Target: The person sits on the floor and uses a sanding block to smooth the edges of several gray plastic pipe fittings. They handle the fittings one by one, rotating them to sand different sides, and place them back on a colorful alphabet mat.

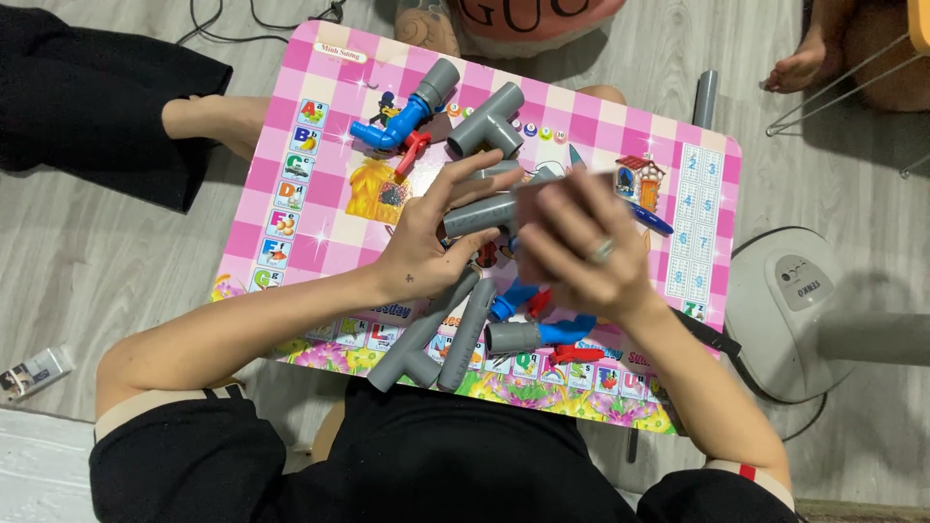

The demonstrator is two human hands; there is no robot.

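My left hand (429, 237) grips a grey plastic pipe piece (481, 211) over the middle of a small pink checkered table (291, 223). My right hand (581, 247), blurred, with a ring on one finger, closes on the other end of the same pipe assembly. Below my hands lie long grey pipes (448, 334) and a grey pipe joined to a blue valve (542, 334) with a red handle. At the far side lie a grey tee fitting (487, 121) and a blue valve with a grey pipe (407, 111).
A fan base (794, 310) stands on the floor to the right of the table. Other people's feet and legs show at the top left (208, 121) and top right (799, 68). A short grey pipe (705, 97) lies behind the table. Cables run along the top.
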